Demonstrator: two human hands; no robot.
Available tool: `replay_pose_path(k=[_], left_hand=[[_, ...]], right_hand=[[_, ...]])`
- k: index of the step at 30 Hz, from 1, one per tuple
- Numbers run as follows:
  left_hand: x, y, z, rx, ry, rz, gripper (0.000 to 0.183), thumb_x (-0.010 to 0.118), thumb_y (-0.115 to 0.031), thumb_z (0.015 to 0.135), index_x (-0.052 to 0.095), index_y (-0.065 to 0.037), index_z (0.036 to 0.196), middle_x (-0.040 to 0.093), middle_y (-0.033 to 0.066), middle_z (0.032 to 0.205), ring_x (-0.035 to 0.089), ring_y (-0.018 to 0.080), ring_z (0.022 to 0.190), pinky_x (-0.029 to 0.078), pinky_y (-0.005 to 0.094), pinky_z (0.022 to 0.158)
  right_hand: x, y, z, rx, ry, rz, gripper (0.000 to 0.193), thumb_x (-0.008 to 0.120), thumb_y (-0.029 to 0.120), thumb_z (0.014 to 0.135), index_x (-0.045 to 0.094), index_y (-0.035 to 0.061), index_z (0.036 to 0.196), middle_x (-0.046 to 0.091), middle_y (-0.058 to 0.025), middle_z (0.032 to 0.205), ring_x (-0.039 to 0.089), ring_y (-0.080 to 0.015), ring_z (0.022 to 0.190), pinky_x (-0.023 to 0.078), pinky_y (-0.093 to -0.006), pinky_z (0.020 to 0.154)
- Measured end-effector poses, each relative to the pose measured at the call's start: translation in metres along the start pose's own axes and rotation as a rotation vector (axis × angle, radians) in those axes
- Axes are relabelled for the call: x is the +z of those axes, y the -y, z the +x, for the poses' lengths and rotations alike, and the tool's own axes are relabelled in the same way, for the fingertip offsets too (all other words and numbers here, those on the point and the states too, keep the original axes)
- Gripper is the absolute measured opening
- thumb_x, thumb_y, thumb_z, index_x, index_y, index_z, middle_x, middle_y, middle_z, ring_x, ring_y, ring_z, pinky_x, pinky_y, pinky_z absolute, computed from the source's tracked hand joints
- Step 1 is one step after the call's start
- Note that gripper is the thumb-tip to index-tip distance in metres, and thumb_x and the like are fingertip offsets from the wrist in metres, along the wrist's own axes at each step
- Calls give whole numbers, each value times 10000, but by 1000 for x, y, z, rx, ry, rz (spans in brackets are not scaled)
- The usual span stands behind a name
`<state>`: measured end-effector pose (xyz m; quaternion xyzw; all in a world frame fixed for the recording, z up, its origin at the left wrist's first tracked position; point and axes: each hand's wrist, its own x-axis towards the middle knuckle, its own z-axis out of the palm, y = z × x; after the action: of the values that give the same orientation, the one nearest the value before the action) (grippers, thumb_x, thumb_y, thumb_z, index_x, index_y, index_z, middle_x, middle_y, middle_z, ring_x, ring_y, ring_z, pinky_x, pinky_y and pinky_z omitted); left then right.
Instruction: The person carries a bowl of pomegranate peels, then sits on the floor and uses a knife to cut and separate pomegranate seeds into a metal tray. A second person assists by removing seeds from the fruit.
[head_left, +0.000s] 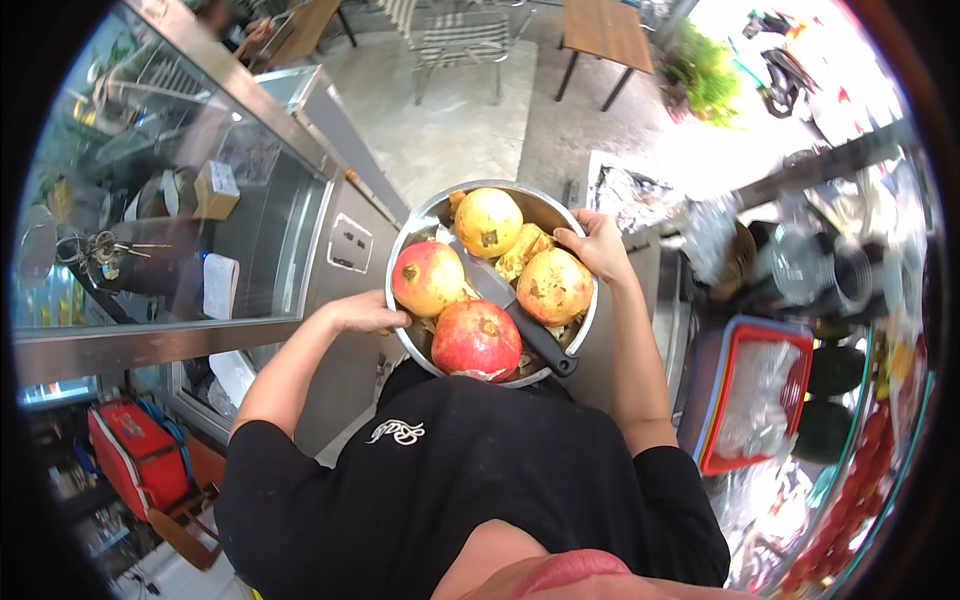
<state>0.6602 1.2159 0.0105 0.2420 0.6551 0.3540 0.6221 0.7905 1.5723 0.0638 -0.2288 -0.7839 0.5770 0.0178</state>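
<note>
Between my two hands is a round metal bowl, held in front of my body. My left hand grips its left rim, thumb over the edge. On the upper right rim my right hand is closed the same way, its other fingers partly hidden behind the wall. Inside lie several pomegranates: a yellow one at the far side, a red one nearest me, and others left and right. A knife with a black handle rests among them, its handle over the near rim. Crumpled yellowish scraps lie beneath.
A glass-fronted metal cabinet stands close on my left. At my right are stacked plastic baskets holding clear bags. Ahead stand a wooden table and a striped chair. A person's hand shows at the far left.
</note>
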Motion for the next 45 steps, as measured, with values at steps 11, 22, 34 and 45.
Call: replay_pose_path(k=[11,22,34,45], left_hand=[[-114,-65,13,-20,-248,-21,601,592,-222,717,435,-12,1258,557,114,1100,538,161,917,475,296,758],[-236,-193,107,13,-627,-185,581,600,-185,650,488,42,1173,577,200,1084,550,228,1008,437,306,872],[-398,-250,156,-42,-853,-354,717,616,-193,621,395,46,1260,537,214,1185,515,272,1117,388,323,962],[-589,-258,98,-266,-922,-450,562,598,-176,645,491,37,1154,609,139,995,566,192,917,454,307,825]], right_hand=[[19,38,173,73,200,308,303,566,-47,708,632,-62,1003,658,-53,828,593,-92,684,487,-231,653],[-48,113,428,127,486,450,362,555,-104,649,609,-76,1006,661,-93,868,612,-117,711,499,-244,684],[1,212,688,101,772,289,380,560,-80,648,610,-61,1025,653,-74,894,604,-117,724,484,-239,680],[186,318,871,144,1016,249,416,545,-46,614,613,-71,1023,651,-78,880,598,-124,726,487,-247,673]])
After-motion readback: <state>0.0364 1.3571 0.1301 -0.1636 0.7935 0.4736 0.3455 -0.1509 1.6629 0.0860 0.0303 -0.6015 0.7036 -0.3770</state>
